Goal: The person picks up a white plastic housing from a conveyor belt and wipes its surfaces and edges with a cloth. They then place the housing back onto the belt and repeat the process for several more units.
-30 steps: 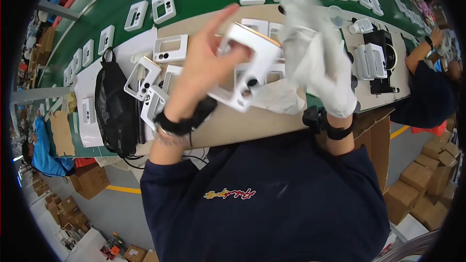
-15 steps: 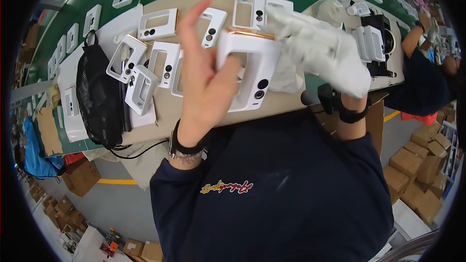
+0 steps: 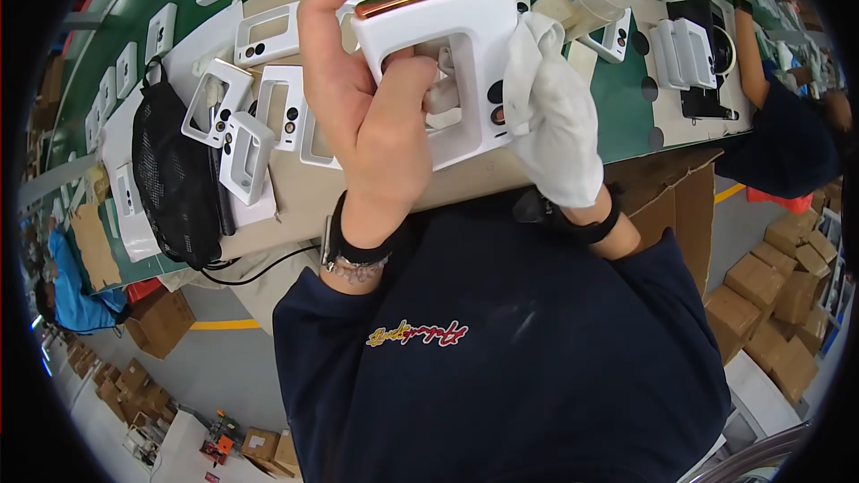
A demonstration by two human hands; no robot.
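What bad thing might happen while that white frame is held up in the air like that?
The left hand grips the white frame above the table edge, so a slip might drop it to the floor. The right hand presses a white cloth against its side, and a hard push might knock it loose. Other frames lie close below and might get bumped.

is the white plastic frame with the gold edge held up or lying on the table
Held up: the white plastic frame with the gold edge sits gripped between the left hand and gloved right hand.
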